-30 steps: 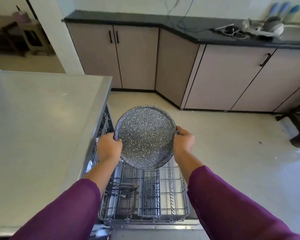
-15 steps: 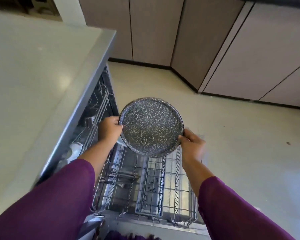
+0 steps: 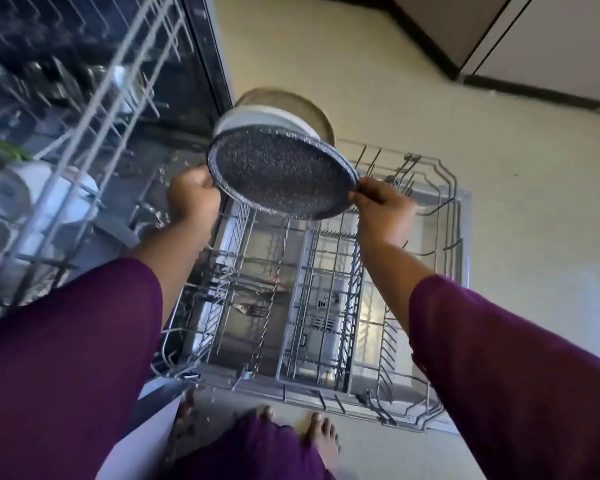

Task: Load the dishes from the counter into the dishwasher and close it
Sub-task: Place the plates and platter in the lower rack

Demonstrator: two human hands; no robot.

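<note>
L hand (image 3: 193, 199) & R hand (image 3: 381, 206) held the speckled plate (image 3: 281, 174) by opposite edges, fingers (image 3: 366, 190) pinching its rim, tilted over lower rack (image 3: 448, 202), just before white plate (image 3: 257, 116) & tan plate (image 3: 314, 110).

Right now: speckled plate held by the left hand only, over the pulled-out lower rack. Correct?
Not left only. The head view shows both hands on the speckled plate: left hand grips one edge, right hand pinches the opposite edge. It is over the pulled-out lower rack.
</note>
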